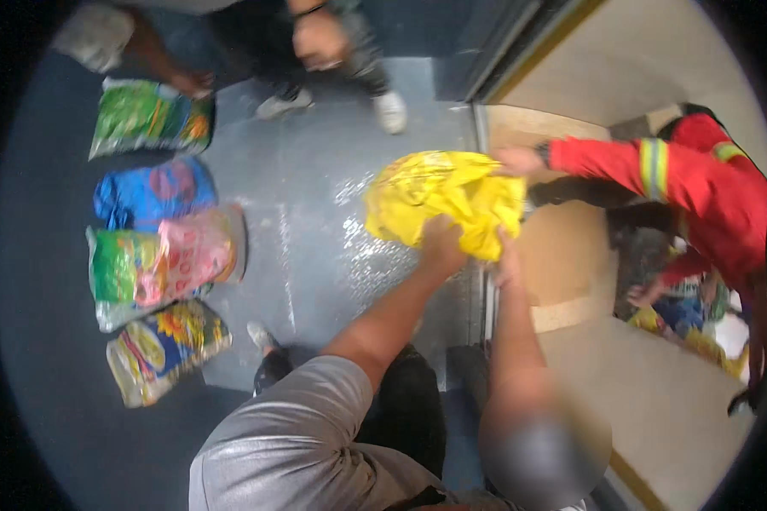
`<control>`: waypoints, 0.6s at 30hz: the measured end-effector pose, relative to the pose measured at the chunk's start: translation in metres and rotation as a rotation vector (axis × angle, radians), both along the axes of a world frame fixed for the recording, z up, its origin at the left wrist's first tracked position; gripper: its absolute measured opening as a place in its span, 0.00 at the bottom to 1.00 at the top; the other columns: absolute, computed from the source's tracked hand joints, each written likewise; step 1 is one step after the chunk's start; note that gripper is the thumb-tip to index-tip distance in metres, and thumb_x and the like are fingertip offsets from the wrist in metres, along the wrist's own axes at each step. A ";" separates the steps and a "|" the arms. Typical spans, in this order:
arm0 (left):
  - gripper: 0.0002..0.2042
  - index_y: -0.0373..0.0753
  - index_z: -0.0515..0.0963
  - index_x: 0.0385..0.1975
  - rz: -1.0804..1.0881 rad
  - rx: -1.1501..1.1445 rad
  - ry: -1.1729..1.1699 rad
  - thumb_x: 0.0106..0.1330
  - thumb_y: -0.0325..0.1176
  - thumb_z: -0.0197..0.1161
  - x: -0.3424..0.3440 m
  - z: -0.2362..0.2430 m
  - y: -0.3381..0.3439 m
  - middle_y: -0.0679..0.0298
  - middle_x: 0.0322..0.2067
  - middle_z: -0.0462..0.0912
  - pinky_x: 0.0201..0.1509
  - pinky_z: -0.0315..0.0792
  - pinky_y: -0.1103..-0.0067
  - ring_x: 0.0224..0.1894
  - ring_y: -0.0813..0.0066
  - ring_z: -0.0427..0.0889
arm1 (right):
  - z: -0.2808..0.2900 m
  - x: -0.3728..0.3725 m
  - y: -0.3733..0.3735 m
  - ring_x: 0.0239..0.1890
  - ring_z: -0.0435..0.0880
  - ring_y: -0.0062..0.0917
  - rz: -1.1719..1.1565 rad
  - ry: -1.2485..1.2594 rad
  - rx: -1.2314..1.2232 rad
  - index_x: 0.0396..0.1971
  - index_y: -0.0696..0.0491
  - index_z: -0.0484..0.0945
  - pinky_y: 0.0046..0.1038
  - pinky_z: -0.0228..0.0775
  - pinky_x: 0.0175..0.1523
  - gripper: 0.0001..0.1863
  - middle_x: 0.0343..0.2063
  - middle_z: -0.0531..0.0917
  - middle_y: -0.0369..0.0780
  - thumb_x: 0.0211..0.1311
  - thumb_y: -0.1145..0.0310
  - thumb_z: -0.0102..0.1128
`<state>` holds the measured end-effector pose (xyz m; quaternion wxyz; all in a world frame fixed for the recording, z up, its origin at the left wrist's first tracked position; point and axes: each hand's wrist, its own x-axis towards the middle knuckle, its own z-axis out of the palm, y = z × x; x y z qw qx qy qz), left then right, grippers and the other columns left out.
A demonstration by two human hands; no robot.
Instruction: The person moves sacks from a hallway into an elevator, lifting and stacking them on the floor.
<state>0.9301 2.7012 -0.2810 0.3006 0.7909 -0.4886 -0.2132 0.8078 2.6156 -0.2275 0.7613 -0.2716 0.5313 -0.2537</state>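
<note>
1. Bag: clock centre.
2. Row of sacks: 8 to 10 o'clock.
3. Co-worker: 3 o'clock.
4. Package heap: 4 o'clock.
5. Second co-worker: 11 o'clock.

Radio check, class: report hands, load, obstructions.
Left hand, right hand: both on crumpled yellow plastic bag. Possible obstruction: red-sleeved co-worker's hand at bag's upper-right edge.

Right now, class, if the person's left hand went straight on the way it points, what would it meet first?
The yellow bag: the left hand seems to be against it, though depth is hard to judge here.
</note>
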 end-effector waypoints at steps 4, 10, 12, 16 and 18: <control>0.20 0.38 0.78 0.47 0.180 -0.157 0.578 0.54 0.39 0.66 0.009 -0.031 0.013 0.53 0.40 0.83 0.46 0.74 0.68 0.41 0.57 0.82 | -0.028 0.038 -0.053 0.43 0.82 0.33 0.290 0.133 0.036 0.55 0.53 0.69 0.35 0.78 0.42 0.21 0.45 0.80 0.41 0.62 0.67 0.56; 0.17 0.36 0.78 0.48 0.514 -0.211 0.994 0.60 0.35 0.64 0.048 -0.014 0.146 0.54 0.41 0.84 0.48 0.74 0.72 0.43 0.68 0.82 | -0.048 0.079 0.035 0.42 0.80 0.32 0.243 0.449 0.141 0.53 0.52 0.70 0.35 0.76 0.44 0.21 0.42 0.79 0.38 0.61 0.63 0.58; 0.16 0.36 0.78 0.48 0.425 -0.144 0.825 0.60 0.33 0.63 0.087 -0.013 0.190 0.55 0.41 0.84 0.48 0.74 0.73 0.44 0.70 0.82 | -0.031 0.101 0.053 0.50 0.78 0.32 0.340 0.543 -0.213 0.56 0.51 0.68 0.33 0.75 0.49 0.25 0.49 0.78 0.37 0.62 0.57 0.60; 0.13 0.39 0.80 0.45 0.378 -0.107 0.662 0.60 0.32 0.60 0.082 -0.006 0.255 0.54 0.43 0.83 0.51 0.73 0.68 0.46 0.62 0.82 | -0.093 0.091 0.050 0.48 0.78 0.33 0.322 0.272 -0.611 0.56 0.55 0.68 0.36 0.74 0.53 0.25 0.50 0.77 0.43 0.66 0.55 0.57; 0.14 0.40 0.80 0.44 0.418 -0.313 0.561 0.59 0.36 0.61 0.068 0.002 0.318 0.52 0.44 0.82 0.53 0.73 0.66 0.47 0.57 0.81 | -0.071 0.151 0.126 0.47 0.78 0.31 0.235 0.362 -0.432 0.53 0.58 0.70 0.35 0.74 0.52 0.25 0.47 0.78 0.43 0.69 0.52 0.52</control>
